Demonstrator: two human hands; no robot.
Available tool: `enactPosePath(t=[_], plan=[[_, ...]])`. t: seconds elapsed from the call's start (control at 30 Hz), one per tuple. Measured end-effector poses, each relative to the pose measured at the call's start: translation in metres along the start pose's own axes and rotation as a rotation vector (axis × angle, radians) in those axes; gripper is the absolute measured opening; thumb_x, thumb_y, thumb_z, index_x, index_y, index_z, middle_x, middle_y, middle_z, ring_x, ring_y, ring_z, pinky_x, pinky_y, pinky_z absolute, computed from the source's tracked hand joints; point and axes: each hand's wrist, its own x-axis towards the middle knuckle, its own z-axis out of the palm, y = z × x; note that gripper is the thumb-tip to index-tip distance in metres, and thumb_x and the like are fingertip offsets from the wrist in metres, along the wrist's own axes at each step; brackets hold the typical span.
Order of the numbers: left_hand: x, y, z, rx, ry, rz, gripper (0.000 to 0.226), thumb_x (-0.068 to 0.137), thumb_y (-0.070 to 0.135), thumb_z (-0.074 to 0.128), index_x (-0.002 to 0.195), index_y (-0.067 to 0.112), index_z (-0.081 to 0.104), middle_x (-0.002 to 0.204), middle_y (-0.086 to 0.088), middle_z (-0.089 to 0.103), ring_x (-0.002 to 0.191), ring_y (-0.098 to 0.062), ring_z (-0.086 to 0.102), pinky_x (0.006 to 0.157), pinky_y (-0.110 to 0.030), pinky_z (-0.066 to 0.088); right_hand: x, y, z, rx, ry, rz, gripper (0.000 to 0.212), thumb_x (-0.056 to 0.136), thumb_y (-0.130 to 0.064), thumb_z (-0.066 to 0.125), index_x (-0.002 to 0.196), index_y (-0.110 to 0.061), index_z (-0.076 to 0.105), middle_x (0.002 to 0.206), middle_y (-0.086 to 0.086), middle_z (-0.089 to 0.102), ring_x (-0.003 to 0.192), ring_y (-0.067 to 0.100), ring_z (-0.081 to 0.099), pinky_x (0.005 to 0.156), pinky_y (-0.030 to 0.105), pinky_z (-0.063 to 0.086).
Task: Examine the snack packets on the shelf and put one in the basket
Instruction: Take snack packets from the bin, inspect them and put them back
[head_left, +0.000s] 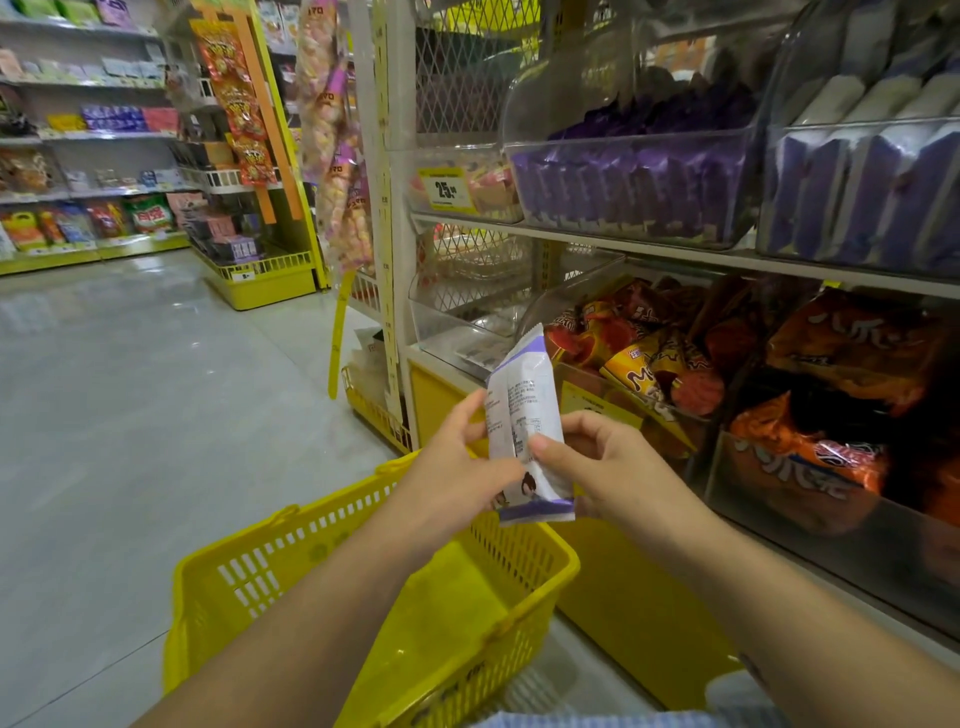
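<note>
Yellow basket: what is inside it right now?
Only bare yellow floor shows inside the basket; the left forearm covers its middle, so that part cannot be seen. The left hand and right hand hold the white-and-purple packet above its far edge.

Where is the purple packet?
In the head view's middle, the left hand and right hand hold the packet above the basket, left of the orange snacks.

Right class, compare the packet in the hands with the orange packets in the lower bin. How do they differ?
Colour: held packet white with purple ends, orange packets orange. Pose: held packet upright between left hand and right hand, orange packets heaped in a bin. Both are sealed snacks.
</note>
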Motion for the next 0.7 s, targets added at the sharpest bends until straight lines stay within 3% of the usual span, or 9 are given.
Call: enactPosePath(t=[0.17,0.27,0.4,0.5,0.6,0.7], plan=[[-0.002,0.0,0.001,-0.03,-0.002,0.002,0.097,0.076,0.003,0.074,0.149,0.04,0.022,0.114,0.019,0.055,0.103,-0.016,0.067,0.079,-0.044,0.06,-0.002,0.0,0.001,-0.045,-0.03,-0.01,0.015,0.09,-0.012,0.062,0.104,-0.007,0.061,0.102,0.011,0.072,0.088,0.027,0.072,0.072,0.051,0.059],[-0.002,0.0,-0.001,-0.066,0.013,0.0,0.091,0.078,-0.003,0.068,0.147,0.039,0.027,0.119,0.011,0.057,0.104,-0.019,0.067,0.079,-0.048,0.059,-0.001,0.0,0.001,-0.053,-0.057,-0.009,0.014,0.089,-0.011,0.063,0.103,-0.008,0.061,0.101,0.009,0.072,0.083,0.022,0.072,0.07,0.046,0.06],[0.0,-0.001,-0.004,-0.138,0.031,-0.013,0.077,0.083,-0.006,0.062,0.145,0.033,0.035,0.122,0.002,0.061,0.102,-0.022,0.068,0.072,-0.041,0.061,0.0,0.001,0.0,-0.055,-0.088,-0.016,0.015,0.088,-0.009,0.064,0.103,-0.008,0.061,0.1,0.006,0.073,0.08,0.018,0.072,0.063,0.037,0.061],[0.003,0.0,-0.009,-0.219,0.04,-0.033,0.078,0.083,-0.004,0.064,0.147,0.028,0.033,0.12,-0.002,0.065,0.099,-0.024,0.07,0.078,-0.045,0.059,0.0,0.0,-0.001,-0.069,-0.117,-0.03,0.016,0.088,-0.008,0.064,0.103,-0.009,0.062,0.096,0.002,0.074,0.079,0.015,0.072,0.058,0.028,0.057],[0.005,0.001,-0.013,-0.253,0.043,-0.032,0.073,0.083,-0.001,0.061,0.145,0.027,0.034,0.117,-0.006,0.068,0.093,-0.025,0.072,0.078,-0.045,0.058,0.0,-0.001,-0.002,-0.072,-0.138,-0.045,0.017,0.087,-0.008,0.065,0.104,-0.008,0.062,0.096,0.002,0.074,0.08,0.015,0.071,0.059,0.028,0.058],[0.004,0.001,-0.015,-0.283,0.041,-0.034,0.051,0.088,0.007,0.054,0.136,0.023,0.046,0.108,-0.005,0.073,0.088,-0.027,0.073,0.073,-0.043,0.058,-0.001,-0.002,-0.002,-0.085,-0.151,-0.065,0.017,0.086,-0.008,0.066,0.103,-0.009,0.063,0.095,0.0,0.074,0.079,0.015,0.07,0.065,0.033,0.059]])
